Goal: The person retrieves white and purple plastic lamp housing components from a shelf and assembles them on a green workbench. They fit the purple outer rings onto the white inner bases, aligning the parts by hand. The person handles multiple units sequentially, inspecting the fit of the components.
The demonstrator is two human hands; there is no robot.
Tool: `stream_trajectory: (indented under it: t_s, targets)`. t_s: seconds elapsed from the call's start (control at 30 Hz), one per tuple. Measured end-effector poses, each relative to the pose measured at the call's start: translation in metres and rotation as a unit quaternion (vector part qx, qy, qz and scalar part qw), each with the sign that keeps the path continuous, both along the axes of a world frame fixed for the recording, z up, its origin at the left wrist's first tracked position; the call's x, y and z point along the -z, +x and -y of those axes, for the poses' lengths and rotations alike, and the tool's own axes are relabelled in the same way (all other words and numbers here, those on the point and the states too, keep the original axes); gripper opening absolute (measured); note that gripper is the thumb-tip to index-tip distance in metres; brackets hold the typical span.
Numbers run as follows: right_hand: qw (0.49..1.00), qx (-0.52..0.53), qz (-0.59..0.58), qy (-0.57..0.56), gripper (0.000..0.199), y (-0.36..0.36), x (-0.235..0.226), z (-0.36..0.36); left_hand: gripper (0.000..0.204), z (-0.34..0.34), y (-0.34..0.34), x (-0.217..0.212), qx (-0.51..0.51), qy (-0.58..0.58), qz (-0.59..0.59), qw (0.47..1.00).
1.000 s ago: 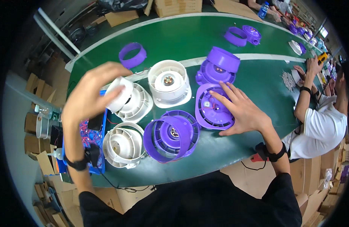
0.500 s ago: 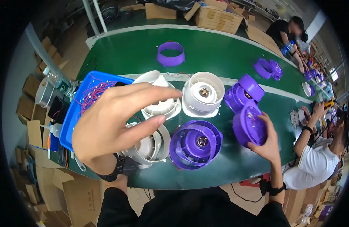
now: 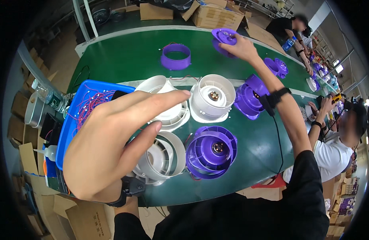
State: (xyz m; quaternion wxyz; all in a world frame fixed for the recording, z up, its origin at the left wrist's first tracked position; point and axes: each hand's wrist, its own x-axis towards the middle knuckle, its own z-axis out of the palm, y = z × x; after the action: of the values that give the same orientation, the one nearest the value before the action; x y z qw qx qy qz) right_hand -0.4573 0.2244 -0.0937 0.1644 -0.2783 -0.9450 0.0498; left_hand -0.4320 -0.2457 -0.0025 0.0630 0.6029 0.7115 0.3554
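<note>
My left hand (image 3: 112, 140) is raised close to the camera with its fingers spread, holding nothing, over a white fan housing (image 3: 162, 158) and the blue tray (image 3: 78, 112). My right hand (image 3: 240, 46) reaches far across the green table (image 3: 124, 60) and grips a purple fan part (image 3: 224, 36). Below that arm sit a purple fan housing (image 3: 212, 150), a white fan housing with a motor (image 3: 212, 98) and stacked purple housings (image 3: 250, 96). Another white housing (image 3: 168, 114) is partly hidden behind my left fingers.
A purple ring (image 3: 175, 56) lies at the back. The blue tray holds red wires. A water bottle (image 3: 46, 94) and metal pot (image 3: 32, 110) stand at the left. Cardboard boxes (image 3: 216, 14) line the far side. Other people (image 3: 336, 140) work at the right.
My right hand has lifted the purple fan part from the near right and carried it to the far side of the table. My left hand stays raised, nearer the camera.
</note>
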Motion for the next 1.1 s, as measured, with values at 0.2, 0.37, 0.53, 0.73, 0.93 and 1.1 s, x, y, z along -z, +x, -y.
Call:
stream_trajectory:
  t_s: [0.2, 0.37, 0.53, 0.73, 0.93, 1.1]
  targets:
    - [0.987, 0.100, 0.126, 0.009, 0.102, -0.066, 0.055, -0.001, 0.049, 0.017, -0.010, 0.002, -0.020, 0.017, -0.009, 1.000]
    - [0.990, 0.078, 0.106, 0.045, 0.100, -0.066, 0.080, -0.007, 0.046, 0.010, -0.004, 0.000, -0.089, -0.048, -0.030, 0.994]
    - [0.983, -0.179, -0.026, 0.033, 0.062, -0.015, 0.022, 0.002, 0.047, -0.009, 0.001, 0.000, -0.078, -0.069, -0.052, 0.993]
    - [0.876, -0.421, 0.159, -0.172, 0.034, 0.119, -0.054, 0.174, 0.049, -0.021, 0.011, 0.011, -0.075, -0.107, -0.058, 0.990]
    - [0.843, -0.514, 0.118, -0.105, 0.051, 0.159, -0.027, 0.181, 0.049, -0.047, 0.018, 0.023, 0.012, -0.145, -0.108, 0.983]
    - [0.862, -0.489, 0.132, -0.023, 0.043, 0.163, -0.012, 0.191, 0.048, -0.054, 0.032, 0.032, 0.028, -0.162, -0.132, 0.978]
